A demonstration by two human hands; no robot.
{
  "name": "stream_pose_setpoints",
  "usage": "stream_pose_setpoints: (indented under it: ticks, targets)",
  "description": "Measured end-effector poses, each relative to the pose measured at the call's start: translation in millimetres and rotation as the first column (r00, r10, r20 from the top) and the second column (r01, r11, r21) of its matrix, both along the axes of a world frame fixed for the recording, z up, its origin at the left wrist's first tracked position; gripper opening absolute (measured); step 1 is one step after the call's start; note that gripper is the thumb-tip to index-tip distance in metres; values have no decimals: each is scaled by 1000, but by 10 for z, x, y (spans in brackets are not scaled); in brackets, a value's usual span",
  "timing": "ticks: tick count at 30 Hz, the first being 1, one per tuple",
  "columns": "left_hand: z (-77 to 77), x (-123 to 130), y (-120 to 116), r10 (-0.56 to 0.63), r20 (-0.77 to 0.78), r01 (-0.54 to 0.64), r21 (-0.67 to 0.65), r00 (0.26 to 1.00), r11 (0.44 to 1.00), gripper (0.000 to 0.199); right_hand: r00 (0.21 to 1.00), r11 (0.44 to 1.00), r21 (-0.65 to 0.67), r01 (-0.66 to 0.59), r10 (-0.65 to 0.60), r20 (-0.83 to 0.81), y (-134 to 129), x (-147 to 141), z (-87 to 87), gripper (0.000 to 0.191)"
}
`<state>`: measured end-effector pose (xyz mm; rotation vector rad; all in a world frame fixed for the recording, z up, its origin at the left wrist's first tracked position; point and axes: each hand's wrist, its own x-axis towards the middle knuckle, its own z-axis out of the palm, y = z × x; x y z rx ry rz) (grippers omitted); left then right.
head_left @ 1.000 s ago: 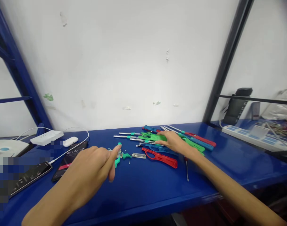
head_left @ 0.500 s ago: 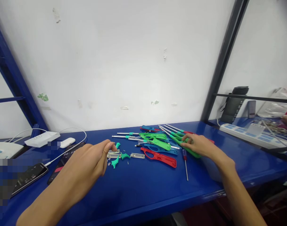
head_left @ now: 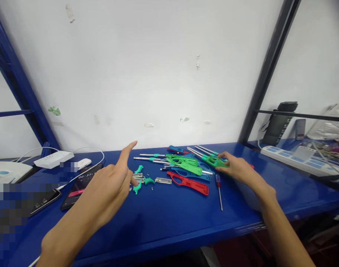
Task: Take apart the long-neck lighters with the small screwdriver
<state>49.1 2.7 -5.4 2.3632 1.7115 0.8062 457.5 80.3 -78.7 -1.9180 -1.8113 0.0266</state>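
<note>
Green lighter: the green lighter (head_left: pixel 213 161) lies at the right side of the spread of parts, its metal stem pointing back toward the wall, its handle under my fingers.
Right grip: my right hand (head_left: pixel 236 168) closes on that handle, thumb and fingers pinching it; the far end is hidden by my hand.
Screwdriver: the screwdriver (head_left: pixel 219 191) lies just in front of the lighter, handle away from me, tip toward me.
Handle shells: left of the lighter, a bright green shell (head_left: pixel 193 169) rests over a blue shell (head_left: pixel 197 175), and a red shell (head_left: pixel 191 184) lies nearest me.
Loose stems: a metal stem (head_left: pixel 144 158) with a teal collar points left, out from the heap.
Small parts: a clear tank (head_left: pixel 163 180) sits left of the red shell, with a teal trigger (head_left: pixel 149 180) just beside it and another teal piece (head_left: pixel 137 188) farther left.
Left grip: my left hand (head_left: pixel 116 185) is spread, one digit raised, a lower fingertip over the small parts; I cannot tell whether it touches them.
Phone: a phone (head_left: pixel 80 185) showing a timer lies beyond my left forearm, a white cord (head_left: pixel 103 157) looping near it.
Table: all this lies on the blue table (head_left: pixel 163 222).
Power strip: a white power strip (head_left: pixel 300 159) lies well to the right, past the dark post (head_left: pixel 262 79).
</note>
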Motion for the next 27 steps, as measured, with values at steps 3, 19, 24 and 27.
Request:
stream_pose_setpoints:
  ticks: [3,19,24,27]
  targets:
    - [16,10,-14,30,-8,-30,20,1000,999,71,996,992,93,79,-74,-58,1,12,50,36]
    - [-131,350,-227,-272,-317,362,268,908,893,66,682,775,-62,-629,511,-524,-825,-1053,657,41]
    - [-277,344,-77,-413,-226,419,-22,882,908,45,672,780,-75,-622,481,-563,-790,-1138,632,40]
    - [-303,301,-42,-399,-179,386,-101,899,917,42,763,897,9,-442,381,-523,-667,-921,623,43]
